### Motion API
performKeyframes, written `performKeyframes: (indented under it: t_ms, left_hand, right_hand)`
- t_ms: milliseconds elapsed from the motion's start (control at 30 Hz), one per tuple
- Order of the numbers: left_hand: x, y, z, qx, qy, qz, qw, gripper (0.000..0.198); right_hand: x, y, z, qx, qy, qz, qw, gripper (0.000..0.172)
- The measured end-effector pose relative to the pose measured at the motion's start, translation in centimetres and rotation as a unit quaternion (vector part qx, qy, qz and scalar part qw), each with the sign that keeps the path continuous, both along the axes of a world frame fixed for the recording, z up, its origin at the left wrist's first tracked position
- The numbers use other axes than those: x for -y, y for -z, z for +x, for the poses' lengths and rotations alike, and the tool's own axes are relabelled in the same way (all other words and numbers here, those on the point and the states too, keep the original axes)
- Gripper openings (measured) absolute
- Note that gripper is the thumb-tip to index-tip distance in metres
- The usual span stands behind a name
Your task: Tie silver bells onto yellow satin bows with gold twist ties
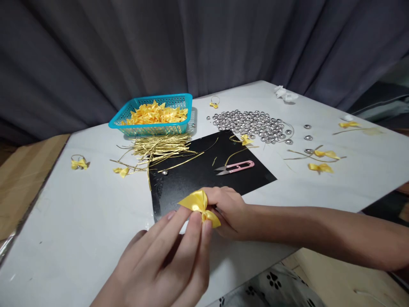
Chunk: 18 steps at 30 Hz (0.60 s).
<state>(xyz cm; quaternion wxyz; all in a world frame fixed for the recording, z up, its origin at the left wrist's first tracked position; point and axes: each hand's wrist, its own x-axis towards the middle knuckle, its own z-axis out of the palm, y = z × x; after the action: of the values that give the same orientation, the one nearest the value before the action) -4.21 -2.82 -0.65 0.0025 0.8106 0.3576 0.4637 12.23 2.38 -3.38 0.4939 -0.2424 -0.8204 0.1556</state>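
A shiny yellow ribbon bow (198,202) is held up over the near edge of a black mat (179,187). Coming from the lower left, my left hand (169,256) pinches the bow near its knot with the fingertips. My right hand (228,209) is closed behind the bow and touches its right side; some of its fingertips are hidden. Beyond the hands, pink thread snips (236,167) lie on the mat with their blades pointing left. One silver heart-shaped bead (165,172) sits on the mat's left part.
A turquoise basket (150,126) of yellow bows stands at the back left, with gold twist ties (162,147) before it. Silver beads (249,123) are heaped at the back. Bows (320,168) lie at right; a ringed bow (79,163) lies left. Crumpled tissue (285,94) rests far right.
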Motion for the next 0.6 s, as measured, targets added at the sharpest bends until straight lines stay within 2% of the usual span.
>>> performKeyframes:
  t_ms: [67,100,200,267,300,367,400,433,500,600]
  left_hand:
    - [0.6,0.1,0.8,-0.049,-0.028,0.076,0.995,0.053]
    - [0.8,0.1,1.0,-0.057,-0.04,0.085,0.994,0.055]
    - [0.9,-0.3,0.9,-0.039,-0.058,0.049,0.996,0.06]
    - [0.3,-0.7,0.4,-0.016,-0.038,0.01,0.999,0.061]
    - [-0.2,-0.8,0.2,0.004,-0.009,-0.014,1.0,0.059]
    - [-1.4,-1.1,0.2,0.022,0.007,-0.026,0.999,0.048]
    - [-2.0,-1.1,0.4,0.071,0.016,-0.042,0.996,0.04]
    - [-2.5,-1.1,0.8,0.145,-0.006,-0.06,0.988,0.033]
    - [-3.2,-1.1,1.8,0.289,-0.072,-0.099,0.949,0.027]
    - [-3.4,-1.2,2.9,0.355,-0.054,-0.262,0.896,0.01]
  right_hand:
    - [-0.1,0.1,0.1,0.004,-0.014,-0.005,1.0,0.009]
    - [-0.1,0.1,0.1,0.004,-0.017,-0.007,1.0,0.009]
    - [-0.2,-0.1,0.1,0.014,-0.014,-0.007,1.0,0.012]
    - [-0.3,-0.3,0.1,0.006,-0.013,0.017,1.0,0.015]
    - [-0.4,-0.6,0.0,-0.003,-0.008,0.034,0.999,0.016]
    - [-0.5,-1.1,0.0,-0.03,0.02,0.07,0.997,0.015]
    - [-0.5,-1.4,0.0,-0.042,0.044,0.083,0.995,0.014]
    - [-0.6,-1.8,0.1,-0.049,0.074,0.088,0.992,0.011]
    - [-0.5,-2.5,0.4,-0.058,0.122,0.094,0.986,0.009]
    - [-0.3,-3.3,0.9,-0.044,0.118,0.096,0.987,0.009]
